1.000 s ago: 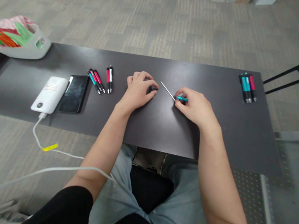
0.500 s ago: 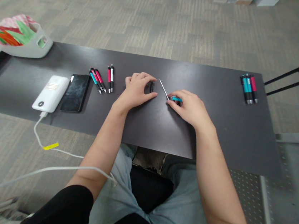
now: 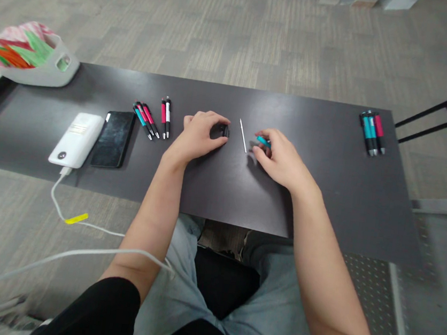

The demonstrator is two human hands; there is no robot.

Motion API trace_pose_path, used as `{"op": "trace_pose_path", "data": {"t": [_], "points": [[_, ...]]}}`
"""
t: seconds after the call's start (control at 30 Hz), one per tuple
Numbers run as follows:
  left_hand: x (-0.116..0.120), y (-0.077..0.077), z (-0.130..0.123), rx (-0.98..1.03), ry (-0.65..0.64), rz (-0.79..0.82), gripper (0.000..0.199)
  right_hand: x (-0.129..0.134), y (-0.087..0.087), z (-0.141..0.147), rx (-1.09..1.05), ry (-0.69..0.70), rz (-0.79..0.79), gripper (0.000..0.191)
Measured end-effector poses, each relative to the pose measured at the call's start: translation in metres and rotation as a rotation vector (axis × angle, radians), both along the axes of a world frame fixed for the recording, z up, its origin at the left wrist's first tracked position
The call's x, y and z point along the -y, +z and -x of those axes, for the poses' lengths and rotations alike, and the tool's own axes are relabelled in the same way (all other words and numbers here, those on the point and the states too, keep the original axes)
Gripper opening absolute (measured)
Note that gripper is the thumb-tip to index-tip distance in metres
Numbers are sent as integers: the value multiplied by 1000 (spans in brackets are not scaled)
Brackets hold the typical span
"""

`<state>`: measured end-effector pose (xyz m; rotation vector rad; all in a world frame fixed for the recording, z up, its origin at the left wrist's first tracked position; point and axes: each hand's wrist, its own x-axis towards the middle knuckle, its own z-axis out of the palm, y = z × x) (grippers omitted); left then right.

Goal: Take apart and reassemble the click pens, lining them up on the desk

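My left hand rests on the dark table, thumb and fingers curved apart around small black pen parts. Whether the fingers touch those parts is hard to see. A thin silver pen refill lies between my two hands, free of both. To its right, my right hand is closed on a teal pen barrel, partly covered by the fingers. Something dark and blurred is near the right thumb tip.
Several pens lie left of my left hand, beside a black phone and a white power bank with a cable. More pens lie at the far right. A white basket stands at the far left.
My right hand has let go of the refill and drawn slightly away, keeping the teal barrel. The refill now lies on the table. My left hand has shifted a little left.
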<state>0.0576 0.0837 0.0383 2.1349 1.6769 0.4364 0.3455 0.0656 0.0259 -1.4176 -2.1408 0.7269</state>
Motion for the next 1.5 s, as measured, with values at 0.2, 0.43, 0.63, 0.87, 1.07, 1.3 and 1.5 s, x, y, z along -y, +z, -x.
{"op": "trace_pose_path", "data": {"t": [0.2, 0.43, 0.63, 0.87, 1.07, 1.3, 1.5], "points": [[0, 0, 2, 32, -17, 1, 46, -8, -8, -5, -50, -128, -95, 31], [1, 1, 3, 61, -6, 4, 44, -1, 6, -9, -83, -233, -128, 42], [-1, 0, 2, 64, 21, 2, 35, 3, 20, -12, -56, -263, -7, 9], [-2, -1, 0, 75, 40, -7, 32, 2, 19, -7, -91, -246, 15, 14], [-3, -2, 1, 86, 42, 0, 29, -1, 11, -4, -81, -245, -78, 34], [-3, -2, 4, 92, 51, -9, 30, -2, 6, -7, -95, -234, -58, 25], [-6, -10, 11, 67, 127, -58, 33, -2, 4, -10, -70, -219, -61, 17]]}}
